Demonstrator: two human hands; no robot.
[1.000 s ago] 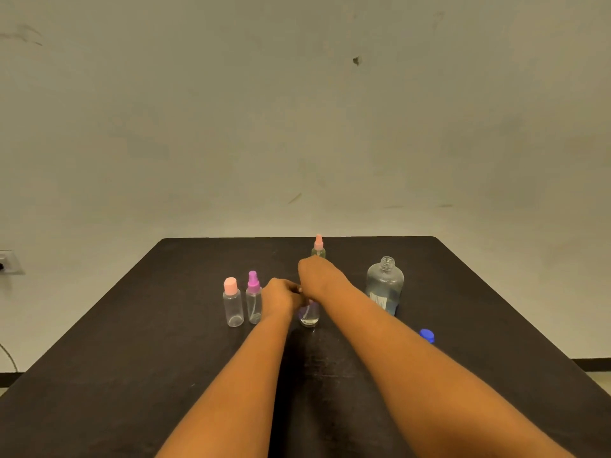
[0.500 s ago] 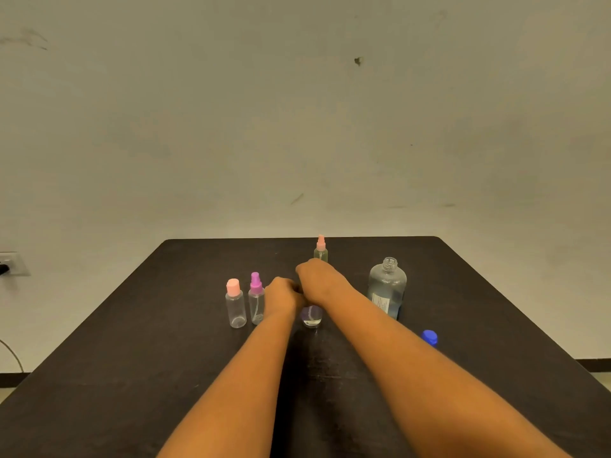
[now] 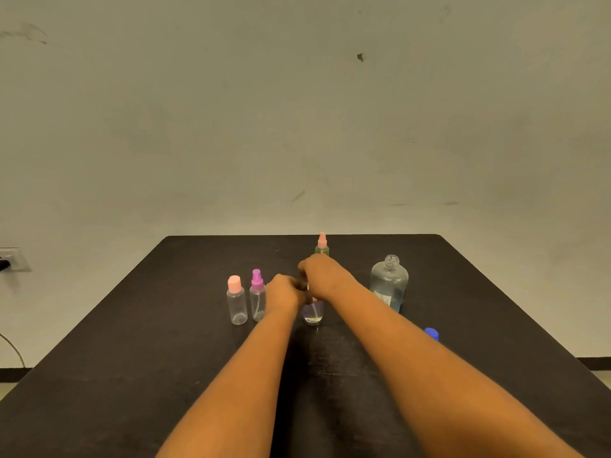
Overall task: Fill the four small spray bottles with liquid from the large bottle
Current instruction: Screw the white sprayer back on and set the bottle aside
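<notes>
From the head view, both hands are meeting over a small clear spray bottle (image 3: 313, 314) that is standing upright on the dark matte worktop (image 3: 132, 358). The left hand (image 3: 285, 292) is curling closed around the bottle's upper body, and the right hand (image 3: 322, 276) is closing down over its top, hiding the neck and cap; only the bottle's lower part, with a little liquid in it, is showing beneath them.

Just left of the left hand, a small clear spray bottle with a magenta pump top (image 3: 257, 295) is standing, and beside it a small clear bottle with a pale pink cap (image 3: 236, 300). Behind the right hand, further back, a small greenish spray bottle with a salmon pump top (image 3: 322, 245) is peeking out. To the right, the large clear round-shouldered bottle (image 3: 389, 283) is standing uncapped, partly filled with bluish liquid. A blue screw cap (image 3: 431, 333) is lying nearer the right worktop edge, touching the right forearm's outline.
</notes>
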